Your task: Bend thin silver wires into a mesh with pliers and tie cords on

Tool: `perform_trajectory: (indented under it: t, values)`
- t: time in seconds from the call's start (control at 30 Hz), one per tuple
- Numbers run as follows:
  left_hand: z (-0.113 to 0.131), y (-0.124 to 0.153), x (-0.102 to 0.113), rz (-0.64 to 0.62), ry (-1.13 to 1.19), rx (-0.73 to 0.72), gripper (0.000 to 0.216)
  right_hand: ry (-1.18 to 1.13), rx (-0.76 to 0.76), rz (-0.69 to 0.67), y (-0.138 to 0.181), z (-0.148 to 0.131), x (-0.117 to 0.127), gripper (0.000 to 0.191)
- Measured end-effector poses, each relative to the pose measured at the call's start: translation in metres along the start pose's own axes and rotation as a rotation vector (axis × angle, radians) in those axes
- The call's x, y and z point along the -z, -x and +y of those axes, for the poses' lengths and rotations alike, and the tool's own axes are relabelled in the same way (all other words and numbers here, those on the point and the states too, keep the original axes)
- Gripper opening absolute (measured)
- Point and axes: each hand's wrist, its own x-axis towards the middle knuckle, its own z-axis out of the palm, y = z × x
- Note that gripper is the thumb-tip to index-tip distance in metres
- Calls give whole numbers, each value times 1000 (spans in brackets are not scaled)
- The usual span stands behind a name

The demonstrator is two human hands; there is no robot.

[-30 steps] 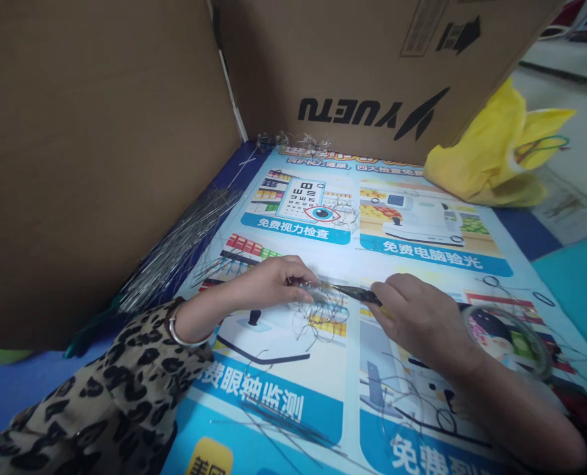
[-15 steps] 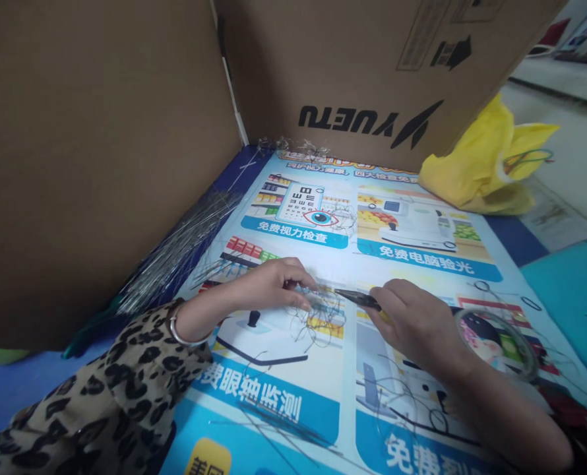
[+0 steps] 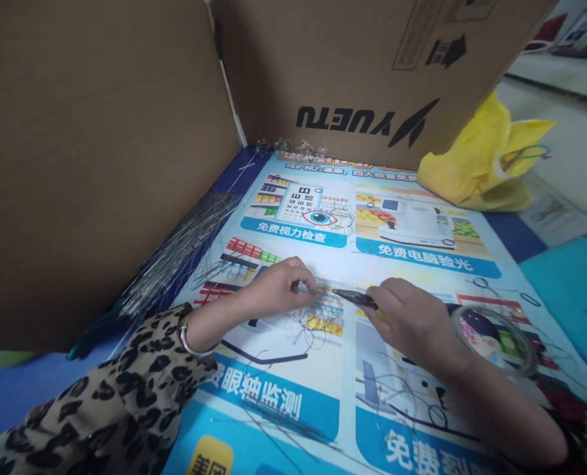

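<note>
Left grip (image 3: pixel 283 285) pinched wire tangle (image 3: pixel 319 318), just left of pliers (image 3: pixel 355 298).
Fingertips were closed on it; right grip (image 3: pixel 412 323) was wrapped round the pliers' handles. Jaw contact unclear. Wire looked light, springy, easily kinked: best held close beside the pliers' tip. Wire bundle (image 3: pixel 169 257) lay farther left of the pliers.

"YUETU" on cardboard (image 3: pixel 313 53), "免费视力检查" on poster (image 3: pixel 351 349)

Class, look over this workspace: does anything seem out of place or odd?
Yes. The YUETU lettering on the back cardboard panel is upside down. Loose wires also lie scattered untidily across the printed poster.
</note>
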Motion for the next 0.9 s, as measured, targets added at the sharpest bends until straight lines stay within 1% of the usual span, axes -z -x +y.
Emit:
perform_trajectory:
  t: [0.2, 0.4, 0.6, 0.77, 0.9]
  values:
    - [-1, 0, 0, -2, 0, -26, 10, 4, 0, -12, 1, 0, -1, 17]
    - [0, 1, 0, 2, -4, -42, 13, -4, 3, -11, 2, 0, 0, 16]
    - [-1, -2, -3, 84, 21, -18, 15, -12, 0, -4, 0, 0, -1, 16]
    - [-8, -8, -6, 128, 88, 16, 19, -26, -28, -52, 0, 2, -5, 14]
    - [-12, -11, -8, 182, 132, 67, 19, -36, -52, -23, -3, 3, -7, 17]
